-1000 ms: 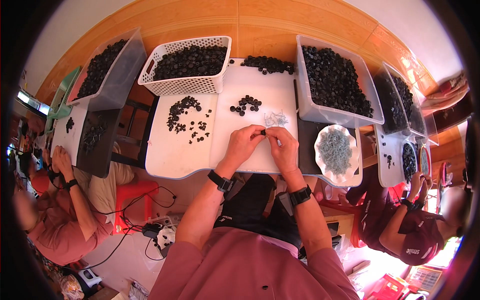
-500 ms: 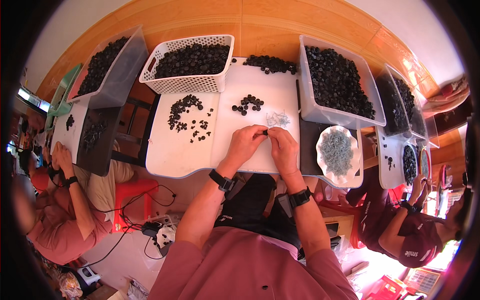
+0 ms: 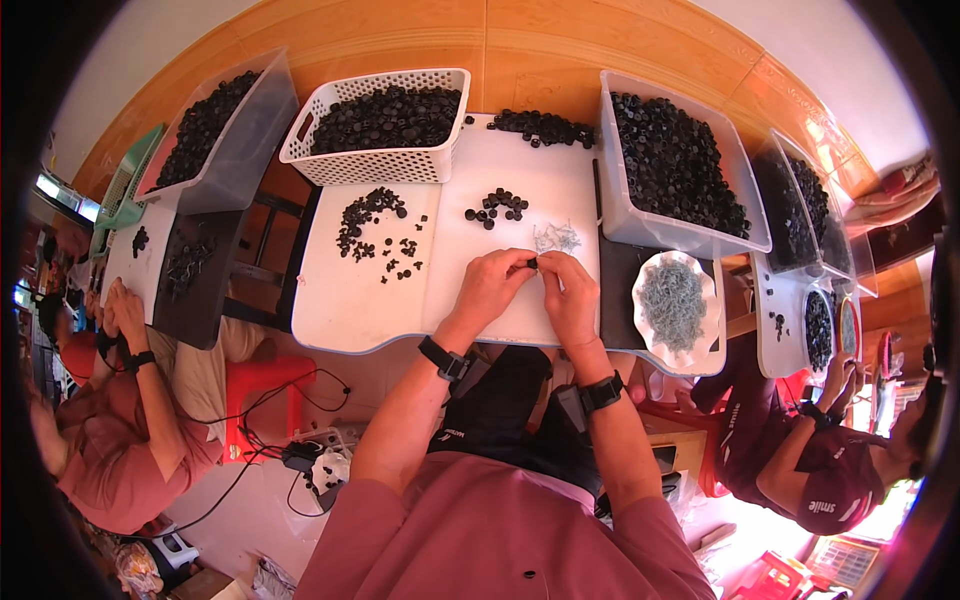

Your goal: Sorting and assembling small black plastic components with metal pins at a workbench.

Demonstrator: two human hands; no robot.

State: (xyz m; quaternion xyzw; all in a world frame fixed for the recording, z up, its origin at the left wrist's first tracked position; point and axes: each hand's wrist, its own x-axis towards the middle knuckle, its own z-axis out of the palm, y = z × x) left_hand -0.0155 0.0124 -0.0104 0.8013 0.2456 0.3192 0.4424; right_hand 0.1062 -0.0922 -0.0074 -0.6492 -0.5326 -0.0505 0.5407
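Note:
Over the white tabletop my left hand (image 3: 494,285) pinches a small black round part (image 3: 532,263) between thumb and fingertips. My right hand (image 3: 570,292) meets it there, its fingertips closed together; whatever they hold is too small to make out. Just beyond the right hand lies a little heap of thin silvery screw-like pieces (image 3: 557,237). Farther up sits a cluster of black round knob-like parts (image 3: 496,207). Smaller black pieces (image 3: 365,222) are scattered to the left, some cross-shaped.
A white perforated basket (image 3: 400,165) and a clear bin (image 3: 680,232) of black parts stand at the back. More black parts (image 3: 543,127) lie between them. At right is a scalloped white dish (image 3: 709,325) of silvery pieces. Co-workers sit on both sides; cables (image 3: 262,435) hang at left.
Both hands stay nearly in place, with only a slight shift of the fingertips around the black part. The person on the left has moved a little.

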